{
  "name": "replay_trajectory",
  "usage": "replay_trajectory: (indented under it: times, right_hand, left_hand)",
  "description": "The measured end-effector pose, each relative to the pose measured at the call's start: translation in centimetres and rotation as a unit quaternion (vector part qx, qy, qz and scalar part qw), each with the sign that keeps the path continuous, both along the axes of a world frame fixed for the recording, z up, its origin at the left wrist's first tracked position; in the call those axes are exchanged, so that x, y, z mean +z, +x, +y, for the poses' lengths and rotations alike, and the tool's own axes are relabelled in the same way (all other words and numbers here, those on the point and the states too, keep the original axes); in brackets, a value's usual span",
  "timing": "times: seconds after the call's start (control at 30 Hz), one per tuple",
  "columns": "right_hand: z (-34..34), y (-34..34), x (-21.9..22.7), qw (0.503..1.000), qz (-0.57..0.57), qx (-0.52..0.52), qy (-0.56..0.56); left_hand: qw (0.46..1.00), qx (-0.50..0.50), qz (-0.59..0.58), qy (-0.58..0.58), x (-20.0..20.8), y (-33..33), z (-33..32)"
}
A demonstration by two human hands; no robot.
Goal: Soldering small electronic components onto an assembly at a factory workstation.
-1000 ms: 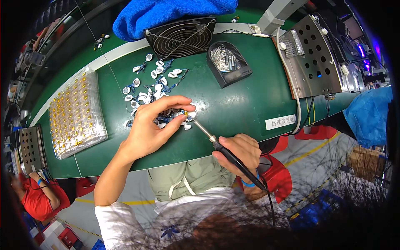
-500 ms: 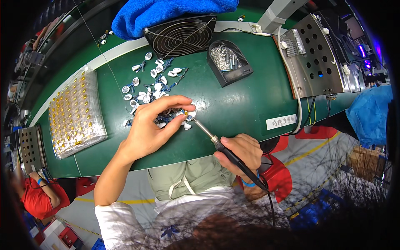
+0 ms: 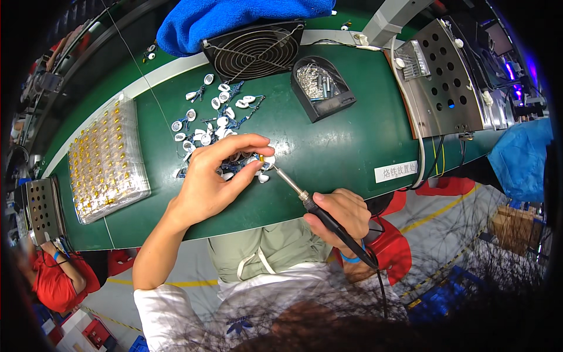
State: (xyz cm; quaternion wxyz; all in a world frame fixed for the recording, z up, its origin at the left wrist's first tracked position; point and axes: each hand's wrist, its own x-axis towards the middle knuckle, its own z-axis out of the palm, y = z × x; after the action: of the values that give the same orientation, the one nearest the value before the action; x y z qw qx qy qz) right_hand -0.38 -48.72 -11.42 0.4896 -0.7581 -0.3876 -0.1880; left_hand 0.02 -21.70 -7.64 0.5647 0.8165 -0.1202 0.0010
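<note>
Delicately, the left grip pinches a small white part with a bit of gold on it between thumb and forefinger, the two fingertips held close together just above the tabletop. To its right and nearer the person's body, the right grip is wrapped around the black handle of a soldering iron, thumb laid along the top. The iron's slim metal shaft slants up and leftward from this grip, its tip at the white part; whether the two touch is too small to tell.

Beyond the left grip, and partly hidden behind its fingers, spreads a loose cluster of white oval pieces with dark blue wires. Well to the left of that same grip sits a clear tray with rows of gold-coloured bits. Farther off, past the cluster, stand a black fan and a blue towel above it. Beyond the right grip rests a black bin of small metal pieces, while a white label and a perforated metal box lie farther to its right.
</note>
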Motion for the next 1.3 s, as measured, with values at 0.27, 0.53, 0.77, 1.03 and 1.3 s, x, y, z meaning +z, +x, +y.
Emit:
replay_trajectory:
  times: [0.27, 0.53, 0.77, 1.03, 1.3]
  right_hand:
    - [0.9, 0.3, 1.7, 0.998, 0.032, -0.056, 0.021]
    - [1.4, 5.1, 2.9, 0.982, -0.013, -0.148, -0.119]
    - [2.6, 1.9, 1.6, 0.993, 0.066, -0.071, 0.066]
    - [3.5, 1.7, 1.5, 0.996, 0.043, -0.038, 0.069]
    - [2.7, 1.4, 1.3, 0.996, 0.023, -0.056, 0.063]
  left_hand:
    - [0.996, 0.028, -0.05, 0.065, 1.3, -0.2, 0.1]
    - [0.974, 0.015, -0.194, 0.117, 3.7, -1.0, 1.2]
    - [0.953, 0.19, -0.117, 0.205, 7.6, 0.9, 13.7]
    - [0.879, 0.288, -0.207, 0.319, 7.8, 3.0, 16.5]
    - [0.887, 0.058, -0.115, 0.444, 4.9, 3.7, 4.9]
